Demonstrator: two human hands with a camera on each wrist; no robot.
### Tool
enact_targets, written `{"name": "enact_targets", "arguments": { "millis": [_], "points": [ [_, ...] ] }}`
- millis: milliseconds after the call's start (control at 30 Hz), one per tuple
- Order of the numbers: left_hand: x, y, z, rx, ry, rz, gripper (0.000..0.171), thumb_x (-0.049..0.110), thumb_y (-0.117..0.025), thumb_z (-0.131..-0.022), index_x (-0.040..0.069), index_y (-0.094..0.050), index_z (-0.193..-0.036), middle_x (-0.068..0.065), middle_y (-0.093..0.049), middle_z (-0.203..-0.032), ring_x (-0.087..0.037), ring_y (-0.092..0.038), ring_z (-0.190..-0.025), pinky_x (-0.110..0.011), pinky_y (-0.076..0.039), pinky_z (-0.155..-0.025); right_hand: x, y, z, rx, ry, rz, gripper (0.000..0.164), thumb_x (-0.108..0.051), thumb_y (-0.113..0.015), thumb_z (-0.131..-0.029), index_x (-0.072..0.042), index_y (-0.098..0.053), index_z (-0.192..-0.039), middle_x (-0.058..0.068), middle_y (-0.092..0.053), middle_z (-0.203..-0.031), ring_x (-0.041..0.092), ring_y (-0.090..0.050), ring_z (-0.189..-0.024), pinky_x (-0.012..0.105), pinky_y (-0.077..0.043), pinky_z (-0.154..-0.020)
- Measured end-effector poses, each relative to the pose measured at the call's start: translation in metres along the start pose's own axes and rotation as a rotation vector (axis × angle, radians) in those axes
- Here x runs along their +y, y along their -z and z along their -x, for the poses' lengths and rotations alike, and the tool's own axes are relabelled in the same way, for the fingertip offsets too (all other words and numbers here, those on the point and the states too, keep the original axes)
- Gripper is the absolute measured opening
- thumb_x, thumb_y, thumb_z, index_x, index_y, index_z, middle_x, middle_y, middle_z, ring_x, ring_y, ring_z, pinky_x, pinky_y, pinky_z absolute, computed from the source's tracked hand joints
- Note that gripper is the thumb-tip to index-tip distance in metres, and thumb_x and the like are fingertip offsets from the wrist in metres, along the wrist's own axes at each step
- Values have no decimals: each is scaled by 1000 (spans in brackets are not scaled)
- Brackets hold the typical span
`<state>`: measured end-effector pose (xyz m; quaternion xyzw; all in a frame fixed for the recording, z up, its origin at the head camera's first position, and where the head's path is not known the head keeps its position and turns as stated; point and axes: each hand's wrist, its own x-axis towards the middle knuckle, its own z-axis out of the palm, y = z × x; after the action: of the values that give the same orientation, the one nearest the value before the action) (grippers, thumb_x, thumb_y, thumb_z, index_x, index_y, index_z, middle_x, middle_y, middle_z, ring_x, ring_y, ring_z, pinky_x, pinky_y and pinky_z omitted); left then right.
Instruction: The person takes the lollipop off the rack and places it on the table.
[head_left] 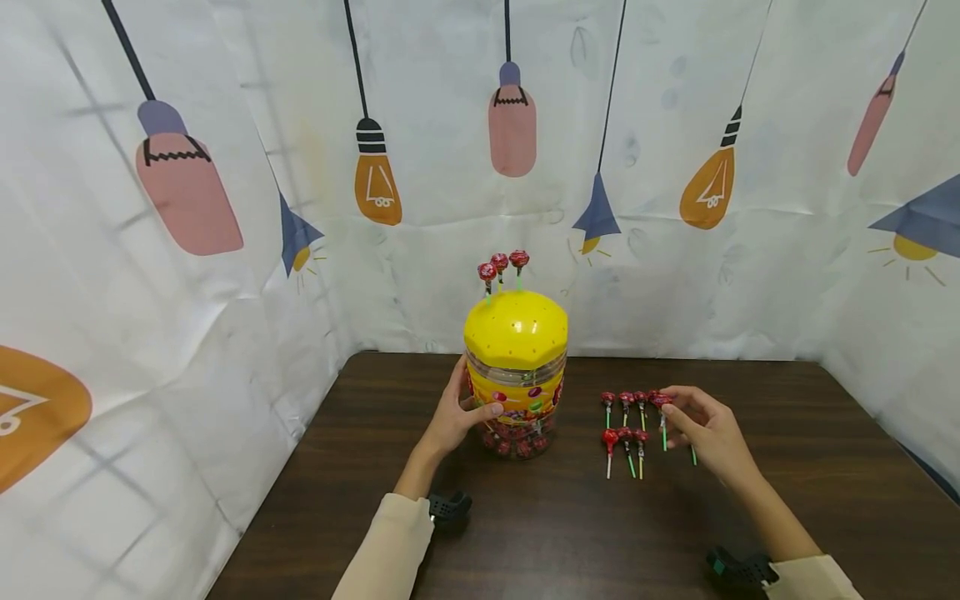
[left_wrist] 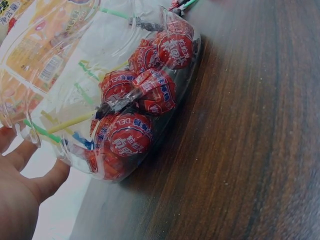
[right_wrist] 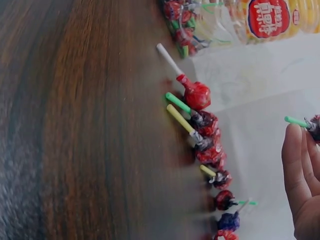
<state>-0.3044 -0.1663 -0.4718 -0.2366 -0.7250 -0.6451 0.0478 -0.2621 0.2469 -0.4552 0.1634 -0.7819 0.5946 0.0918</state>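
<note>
A clear plastic candy jar [head_left: 517, 400] with a yellow domed lid [head_left: 516, 329] stands upright on the table. Three red-wrapped lollipops [head_left: 499, 262] stick up from the lid. My left hand [head_left: 452, 421] grips the jar's left side, thumb across the front; in the left wrist view its fingers [left_wrist: 52, 180] are beside the clear wall. Wrapped lollipops [left_wrist: 131, 134] lie inside the jar. My right hand [head_left: 705, 433] pinches a lollipop [right_wrist: 316, 131] by its green stick, raised above the table in the right wrist view. Two rows of lollipops [head_left: 624, 437] lie to its left.
The dark wooden table [head_left: 555, 533] runs up to a white curtain [head_left: 450, 275] printed with lamps. Beneath the right hand another green stick [head_left: 693, 455] shows, its head hidden. A purple-wrapped lollipop [right_wrist: 229, 221] lies among the others in the right wrist view.
</note>
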Motion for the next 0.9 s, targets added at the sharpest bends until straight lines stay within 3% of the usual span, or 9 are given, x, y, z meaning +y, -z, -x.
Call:
{"name": "enact_targets", "arguments": {
  "millis": [367,900],
  "points": [
    [-2,0,-1,0,-3,0,96,43,-78,-89,43,-15,-162,1,-35,-163,-33,-34,-149,-72,-28,-118,16,6,0,-52,-60,16,36,-16,-61,-103,7,-55,-130,-3,-66,-91,14,-71,-79,39,-63,-62],
    [-1,1,0,-4,-3,1,97,42,-78,-89,43,-15,-162,0,-34,-163,-34,-35,-149,-72,-28,-118,33,13,1,-208,-209,31,41,-20,-61,-104,8,-53,-132,17,-64,-101,19,-71,-82,38,-64,-70]
  ]
}}
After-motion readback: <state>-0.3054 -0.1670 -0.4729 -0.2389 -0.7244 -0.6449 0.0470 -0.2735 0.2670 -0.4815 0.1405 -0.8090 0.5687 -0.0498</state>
